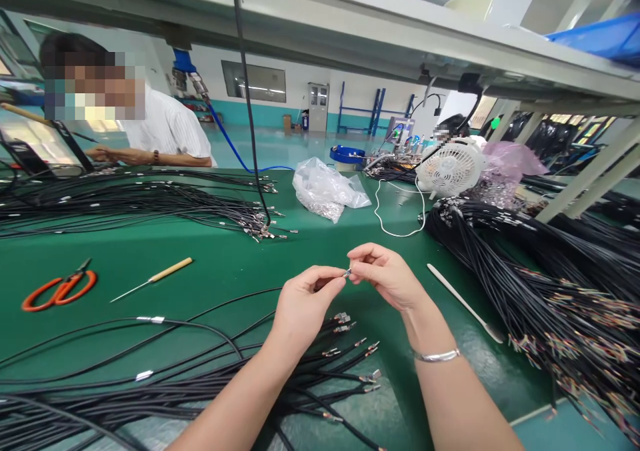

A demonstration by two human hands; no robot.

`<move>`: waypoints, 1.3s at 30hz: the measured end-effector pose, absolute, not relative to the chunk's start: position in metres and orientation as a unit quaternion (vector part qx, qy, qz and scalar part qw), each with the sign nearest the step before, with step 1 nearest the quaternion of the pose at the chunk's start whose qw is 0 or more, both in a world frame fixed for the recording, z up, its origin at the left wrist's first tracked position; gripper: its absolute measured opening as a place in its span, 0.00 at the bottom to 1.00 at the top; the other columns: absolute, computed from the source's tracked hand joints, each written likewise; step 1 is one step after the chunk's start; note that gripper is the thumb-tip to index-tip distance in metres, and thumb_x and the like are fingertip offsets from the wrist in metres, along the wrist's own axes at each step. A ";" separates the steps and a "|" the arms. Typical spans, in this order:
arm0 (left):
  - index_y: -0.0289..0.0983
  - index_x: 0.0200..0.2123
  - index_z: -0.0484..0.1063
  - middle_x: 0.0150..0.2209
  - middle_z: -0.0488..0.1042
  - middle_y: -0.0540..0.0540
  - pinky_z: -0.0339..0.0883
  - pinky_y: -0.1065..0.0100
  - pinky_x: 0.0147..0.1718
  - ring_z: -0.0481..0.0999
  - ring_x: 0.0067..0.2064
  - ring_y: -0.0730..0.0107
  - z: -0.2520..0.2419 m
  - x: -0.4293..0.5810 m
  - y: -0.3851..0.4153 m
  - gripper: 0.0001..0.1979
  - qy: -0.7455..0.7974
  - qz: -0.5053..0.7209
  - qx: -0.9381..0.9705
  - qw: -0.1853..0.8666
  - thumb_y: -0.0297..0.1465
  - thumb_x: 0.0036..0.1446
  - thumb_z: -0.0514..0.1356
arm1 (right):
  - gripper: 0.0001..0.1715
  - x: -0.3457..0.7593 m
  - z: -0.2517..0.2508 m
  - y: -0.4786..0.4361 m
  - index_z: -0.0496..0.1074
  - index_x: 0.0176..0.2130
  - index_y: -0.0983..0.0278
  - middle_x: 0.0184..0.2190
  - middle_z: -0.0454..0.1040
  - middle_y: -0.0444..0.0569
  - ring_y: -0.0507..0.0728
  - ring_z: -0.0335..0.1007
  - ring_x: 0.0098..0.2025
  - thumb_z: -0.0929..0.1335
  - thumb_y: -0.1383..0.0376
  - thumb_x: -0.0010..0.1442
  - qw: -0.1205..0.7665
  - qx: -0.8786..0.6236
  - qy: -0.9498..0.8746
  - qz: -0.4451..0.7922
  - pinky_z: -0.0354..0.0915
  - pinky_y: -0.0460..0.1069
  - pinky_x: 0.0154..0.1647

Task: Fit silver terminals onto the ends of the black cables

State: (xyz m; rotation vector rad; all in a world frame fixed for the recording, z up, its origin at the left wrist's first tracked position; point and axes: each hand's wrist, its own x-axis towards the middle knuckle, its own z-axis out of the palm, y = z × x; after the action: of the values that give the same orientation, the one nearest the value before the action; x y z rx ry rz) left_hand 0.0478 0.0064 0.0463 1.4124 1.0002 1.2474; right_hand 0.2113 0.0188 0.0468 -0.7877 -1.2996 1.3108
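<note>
My left hand (303,304) is closed in a pinch on a small metal connector (347,273) over the green table. A black cable (240,298) runs from the left and disappears behind this hand; whether it joins the connector is hidden. From the other side, my right hand (385,278), with a bracelet at the wrist, pinches the same connector between thumb and fingers. The two hands' fingertips nearly meet. Below my left arm lies a bundle of black cables (200,398), several with metal connectors (343,319) on their ends.
Orange-handled scissors (63,290) and a wooden-handled awl (155,278) lie left. A clear bag of small parts (327,194) and a white fan (450,168) stand behind. Cable bundles lie back left and right. A white stick (465,302) is near my right wrist. A co-worker (165,128) sits opposite.
</note>
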 end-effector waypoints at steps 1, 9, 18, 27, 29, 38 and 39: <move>0.37 0.28 0.76 0.27 0.77 0.49 0.68 0.71 0.30 0.74 0.29 0.71 0.046 0.048 0.006 0.05 0.413 0.515 0.573 0.486 0.30 0.44 0.63 | 0.12 0.211 0.046 0.019 0.72 0.35 0.63 0.25 0.72 0.43 0.50 0.70 0.27 0.73 0.66 0.47 0.535 -0.333 -0.545 0.553 0.67 0.46 0.31; 0.36 0.25 0.73 0.25 0.74 0.51 0.65 0.73 0.29 0.71 0.27 0.74 0.045 0.046 0.004 0.03 0.433 0.520 0.566 0.470 0.30 0.45 0.62 | 0.11 0.207 0.043 0.020 0.71 0.35 0.65 0.24 0.74 0.44 0.51 0.72 0.27 0.73 0.66 0.49 0.524 -0.345 -0.529 0.572 0.68 0.45 0.29; 0.35 0.25 0.73 0.25 0.75 0.50 0.62 0.74 0.27 0.68 0.26 0.76 0.050 0.043 0.002 0.09 0.416 0.474 0.571 0.525 0.35 0.48 0.61 | 0.10 0.203 0.044 0.016 0.73 0.35 0.64 0.25 0.72 0.42 0.49 0.69 0.27 0.73 0.67 0.49 0.526 -0.338 -0.573 0.530 0.66 0.46 0.32; 0.33 0.30 0.75 0.30 0.76 0.45 0.65 0.70 0.35 0.70 0.32 0.71 0.046 0.036 0.007 0.09 0.368 0.476 0.543 0.586 0.33 0.48 0.61 | 0.10 0.201 0.045 0.016 0.72 0.35 0.64 0.25 0.73 0.43 0.51 0.70 0.28 0.72 0.66 0.49 0.530 -0.339 -0.572 0.527 0.66 0.47 0.32; 0.34 0.30 0.76 0.31 0.76 0.46 0.65 0.71 0.35 0.70 0.32 0.72 0.046 0.036 0.008 0.08 0.364 0.477 0.547 0.583 0.32 0.48 0.61 | 0.10 0.202 0.044 0.017 0.72 0.35 0.64 0.25 0.73 0.43 0.51 0.70 0.28 0.72 0.66 0.49 0.530 -0.339 -0.571 0.527 0.66 0.47 0.32; 0.37 0.32 0.75 0.31 0.75 0.48 0.65 0.69 0.34 0.71 0.32 0.70 0.037 0.035 0.012 0.07 0.423 0.484 0.649 0.408 0.31 0.52 0.58 | 0.11 0.205 0.047 0.018 0.70 0.29 0.66 0.25 0.73 0.46 0.51 0.69 0.28 0.70 0.60 0.52 0.458 -0.433 -0.615 0.473 0.65 0.46 0.31; 0.38 0.32 0.75 0.32 0.74 0.48 0.65 0.68 0.37 0.72 0.34 0.69 0.034 0.033 0.015 0.07 0.432 0.484 0.680 0.341 0.31 0.53 0.56 | 0.12 0.206 0.046 0.020 0.70 0.28 0.66 0.24 0.73 0.46 0.51 0.69 0.28 0.69 0.59 0.52 0.451 -0.457 -0.616 0.457 0.65 0.46 0.30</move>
State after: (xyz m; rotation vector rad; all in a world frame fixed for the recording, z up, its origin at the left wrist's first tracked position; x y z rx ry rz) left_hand 0.0326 0.0150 0.0341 1.7699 1.1241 1.2588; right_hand 0.2063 0.0198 0.0456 -1.1305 -1.5215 1.1293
